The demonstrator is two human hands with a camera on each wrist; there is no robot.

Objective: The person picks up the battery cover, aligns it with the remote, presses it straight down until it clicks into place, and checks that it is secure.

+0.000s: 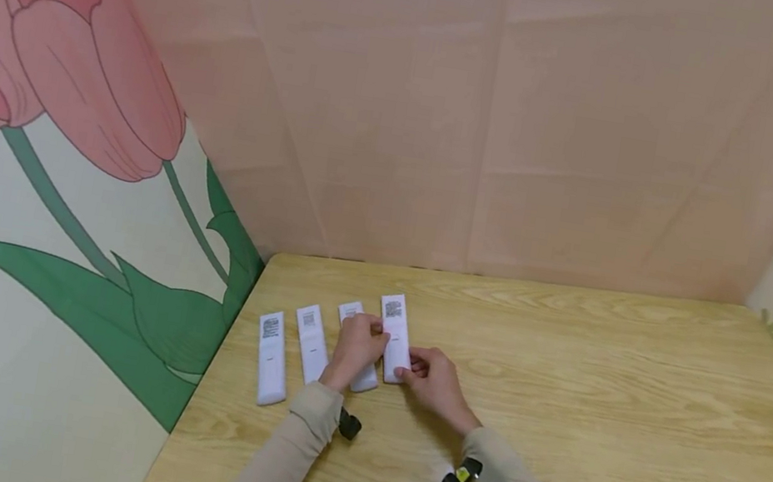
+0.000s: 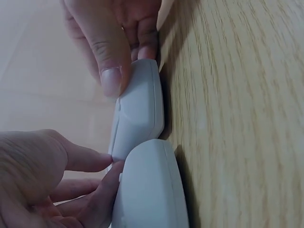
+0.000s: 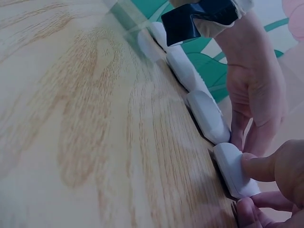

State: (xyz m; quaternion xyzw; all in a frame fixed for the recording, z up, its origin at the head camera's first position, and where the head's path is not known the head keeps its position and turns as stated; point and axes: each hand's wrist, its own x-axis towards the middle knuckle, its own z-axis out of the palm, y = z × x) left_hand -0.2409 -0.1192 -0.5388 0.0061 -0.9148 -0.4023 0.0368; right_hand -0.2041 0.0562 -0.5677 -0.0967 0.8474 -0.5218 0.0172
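The left hand [image 1: 356,347] and the right hand [image 1: 431,380] are close together over the rightmost of four white remote controls lying face down on a wooden table [image 1: 632,415]. The right hand pinches the near end of this rightmost remote [image 1: 395,335], thumb on top and fingers curled at its right edge; the right wrist view shows the thumb [image 3: 259,167] pressed on the rounded end of the remote [image 3: 233,170]. The left hand lies across the third remote [image 1: 354,313], covering its middle, with its fingertips touching the left edge of the rightmost remote. In the left wrist view the left fingers [image 2: 92,159] touch the side of that remote [image 2: 140,111], while the nearer remote [image 2: 149,190] lies just beside it.

The rightmost remote sits a little farther from the person than the others. To the left lie the second remote [image 1: 310,343] and the leftmost remote [image 1: 271,358], each apart from its neighbour and roughly parallel, with printed labels at their far ends. All four lie in the table's far left part, near the corner. Both forearms wear beige sleeves [image 1: 292,454] with black wrist cameras [image 1: 460,479]. Left of the table hangs a panel with a pink tulip [image 1: 89,59]; a pale pink wall [image 1: 489,122] stands behind.
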